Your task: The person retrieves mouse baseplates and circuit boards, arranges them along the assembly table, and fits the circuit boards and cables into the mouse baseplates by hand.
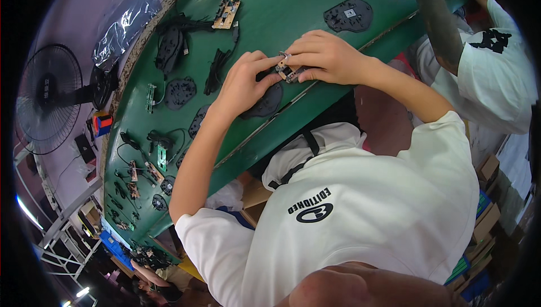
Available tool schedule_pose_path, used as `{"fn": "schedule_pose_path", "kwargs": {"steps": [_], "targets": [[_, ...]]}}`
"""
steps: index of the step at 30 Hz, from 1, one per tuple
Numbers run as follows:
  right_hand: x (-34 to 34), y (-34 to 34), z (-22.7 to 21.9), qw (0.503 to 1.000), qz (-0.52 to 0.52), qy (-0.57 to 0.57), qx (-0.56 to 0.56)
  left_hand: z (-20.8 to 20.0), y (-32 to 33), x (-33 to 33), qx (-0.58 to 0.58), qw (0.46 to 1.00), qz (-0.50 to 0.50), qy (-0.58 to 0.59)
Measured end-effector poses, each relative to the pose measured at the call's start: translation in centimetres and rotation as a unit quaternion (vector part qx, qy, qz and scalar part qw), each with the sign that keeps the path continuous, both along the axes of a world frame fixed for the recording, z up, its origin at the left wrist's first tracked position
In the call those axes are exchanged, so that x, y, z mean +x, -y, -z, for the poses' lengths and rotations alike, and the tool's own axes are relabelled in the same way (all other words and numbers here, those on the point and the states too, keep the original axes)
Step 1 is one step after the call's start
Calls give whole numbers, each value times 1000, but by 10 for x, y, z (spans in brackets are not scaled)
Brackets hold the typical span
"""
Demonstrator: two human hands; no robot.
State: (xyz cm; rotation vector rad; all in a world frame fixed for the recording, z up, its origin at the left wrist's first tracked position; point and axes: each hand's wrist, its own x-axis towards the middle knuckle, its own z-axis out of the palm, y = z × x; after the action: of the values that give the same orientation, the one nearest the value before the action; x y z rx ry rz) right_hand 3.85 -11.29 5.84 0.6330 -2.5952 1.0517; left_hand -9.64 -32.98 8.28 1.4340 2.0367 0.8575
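Head view: the bare left hand [246, 80] and bare right hand [333, 59] share a fingertip grip on a small tan circuit board [289, 71], over the near side of the smooth green surface [287, 8].

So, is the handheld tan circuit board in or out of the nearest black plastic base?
Out: left hand and right hand hold the board beside the base.
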Motion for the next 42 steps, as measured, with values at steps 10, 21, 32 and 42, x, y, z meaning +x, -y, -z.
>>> {"fn": "schedule_pose_path", "kwargs": {"steps": [10,21,32,42], "targets": [[6,7,-1,993,47,6,110,-5,-3,6,-23,996,-67,61],[14,13,-10,984,98,99,115,-2,-7,33,58,988,-81,-114],[23,-9,-14,985,136,69,80,-17,-20,21,-38,996,-54,-58],[16,-12,-27,978,114,153,84,-9,-17,37,-14,993,-119,-14]]}}
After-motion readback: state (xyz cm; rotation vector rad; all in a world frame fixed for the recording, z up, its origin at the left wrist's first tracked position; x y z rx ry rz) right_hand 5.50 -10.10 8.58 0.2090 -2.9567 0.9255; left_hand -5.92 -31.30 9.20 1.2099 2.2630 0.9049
